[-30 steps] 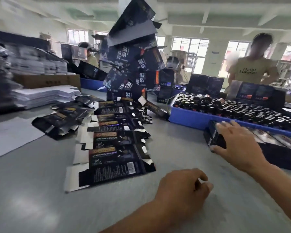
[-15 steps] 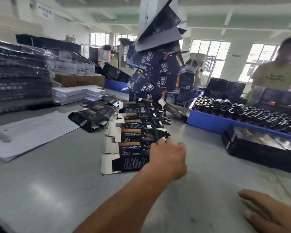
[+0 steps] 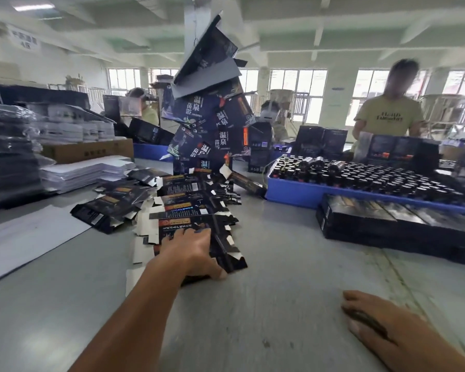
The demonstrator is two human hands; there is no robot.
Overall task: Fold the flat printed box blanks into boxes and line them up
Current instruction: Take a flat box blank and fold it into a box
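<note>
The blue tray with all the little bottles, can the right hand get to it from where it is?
Probably yes. The right hand rests flat on the table, but the row of folded black boxes stands before the blue tray, so it must reach over them.

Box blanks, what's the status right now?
Left hand gripping nearest flat box blank. Right hand open, flat on table. Nothing folded. Nothing in the way.
</note>
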